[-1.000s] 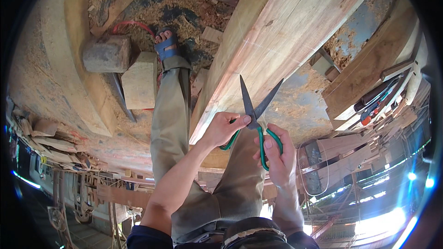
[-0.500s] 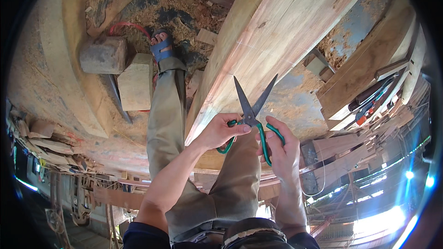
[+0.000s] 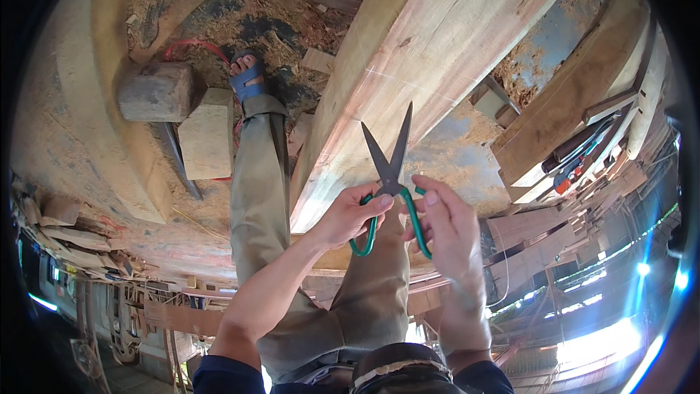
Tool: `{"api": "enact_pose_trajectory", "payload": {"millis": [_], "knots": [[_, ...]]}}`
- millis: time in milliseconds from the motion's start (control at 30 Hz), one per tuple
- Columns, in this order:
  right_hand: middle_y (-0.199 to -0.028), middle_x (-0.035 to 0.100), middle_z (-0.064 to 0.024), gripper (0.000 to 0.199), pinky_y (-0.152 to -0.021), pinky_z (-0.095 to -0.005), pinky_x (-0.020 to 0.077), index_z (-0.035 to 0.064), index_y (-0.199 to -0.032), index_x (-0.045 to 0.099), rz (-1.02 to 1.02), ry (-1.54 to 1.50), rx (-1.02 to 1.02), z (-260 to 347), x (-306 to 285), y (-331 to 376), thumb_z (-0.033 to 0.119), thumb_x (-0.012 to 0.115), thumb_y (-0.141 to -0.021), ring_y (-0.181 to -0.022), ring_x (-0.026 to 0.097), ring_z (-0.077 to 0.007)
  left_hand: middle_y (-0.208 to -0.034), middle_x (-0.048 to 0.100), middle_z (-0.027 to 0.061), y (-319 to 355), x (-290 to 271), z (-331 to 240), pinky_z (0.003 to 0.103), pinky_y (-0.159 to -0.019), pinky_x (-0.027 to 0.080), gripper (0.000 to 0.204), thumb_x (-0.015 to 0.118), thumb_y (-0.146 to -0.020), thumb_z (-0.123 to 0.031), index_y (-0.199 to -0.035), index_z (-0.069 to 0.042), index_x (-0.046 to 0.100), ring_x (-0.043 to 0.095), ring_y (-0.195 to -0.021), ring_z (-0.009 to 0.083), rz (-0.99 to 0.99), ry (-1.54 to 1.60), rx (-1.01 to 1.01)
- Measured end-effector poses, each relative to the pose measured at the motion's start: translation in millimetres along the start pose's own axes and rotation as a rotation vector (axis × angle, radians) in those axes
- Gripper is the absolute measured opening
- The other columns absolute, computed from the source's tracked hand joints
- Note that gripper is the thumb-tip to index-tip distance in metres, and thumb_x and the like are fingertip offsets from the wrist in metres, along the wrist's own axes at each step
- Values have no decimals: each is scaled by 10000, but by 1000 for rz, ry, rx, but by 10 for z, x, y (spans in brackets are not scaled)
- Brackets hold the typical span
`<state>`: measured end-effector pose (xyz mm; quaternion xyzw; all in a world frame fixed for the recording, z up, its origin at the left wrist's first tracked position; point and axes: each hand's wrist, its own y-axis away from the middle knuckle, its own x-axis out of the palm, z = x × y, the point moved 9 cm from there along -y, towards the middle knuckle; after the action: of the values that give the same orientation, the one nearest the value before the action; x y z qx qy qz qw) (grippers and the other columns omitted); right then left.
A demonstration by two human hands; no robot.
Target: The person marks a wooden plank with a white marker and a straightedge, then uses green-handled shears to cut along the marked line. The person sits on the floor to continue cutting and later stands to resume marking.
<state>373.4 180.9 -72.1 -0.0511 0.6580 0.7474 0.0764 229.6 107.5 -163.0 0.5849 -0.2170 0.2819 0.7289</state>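
Observation:
A pair of scissors (image 3: 391, 175) with dark blades and green handles is in front of me, blades pointing away and parted in a narrow V. My left hand (image 3: 346, 217) grips the left handle near the pivot, its thumb lying across it. Around the right handle are the fingers of my right hand (image 3: 450, 230), which hide part of its loop. Beyond and beneath the blades lies a thick squared timber (image 3: 430, 44) with thin pale lines marked across its top face. The blades do not seem to touch it.
My sandalled left foot (image 3: 248, 76) stands among wood shavings. Left of it are a wooden mallet head (image 3: 155, 93), a short block (image 3: 205, 135) and a long curved timber (image 3: 109, 102). On the right, another timber (image 3: 565, 113) lies beside a bundle of tools (image 3: 580, 149).
The scissor blades have come closer together, the right blade swinging left. My right hand has shifted slightly on its handle, and the whole view has moved a little.

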Motion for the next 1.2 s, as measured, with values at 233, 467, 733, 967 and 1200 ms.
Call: {"api": "enact_pose_trajectory", "payload": {"millis": [233,467,733,967,1200], "knots": [[-977,741,-169,485,-544,-240,502,-44,-1397,578,50,90,29,335,-211,-205,336,461,-1120,-667,709,-162,-716,610,25,-102,296,-144,206,-420,314,381,619,-1061,-456,-1016,-78,622,473,-495,44,26,76,56],[-964,747,-169,457,-554,-249,519,-52,-1354,607,50,55,59,360,-256,-264,312,470,-1113,-651,706,-177,-707,592,-5,-77,302,-230,215,-449,300,393,622,-1061,-460,-1047,-69,659,424,-504,24,-17,23,23],[-915,754,-151,404,-563,-251,537,-19,-1321,648,42,122,68,343,-264,-255,270,479,-1096,-625,695,-160,-709,600,8,-85,292,-249,220,-466,313,423,620,-1056,-483,-1008,-66,666,440,-524,29,-10,-40,6],[-919,755,-154,399,-546,-248,519,-15,-1316,654,92,151,29,484,-269,-339,264,483,-1088,-614,704,-172,-706,593,5,-109,335,-284,216,-459,308,420,618,-1059,-478,-1003,-63,647,435,-522,29,20,3,35],[-918,751,-157,405,-536,-251,514,-17,-1305,659,92,145,62,529,-256,-367,286,501,-1088,-609,705,-183,-703,586,1,-116,332,-281,215,-442,292,380,615,-1070,-443,-1043,-66,654,415,-505,21,0,51,27]]}}
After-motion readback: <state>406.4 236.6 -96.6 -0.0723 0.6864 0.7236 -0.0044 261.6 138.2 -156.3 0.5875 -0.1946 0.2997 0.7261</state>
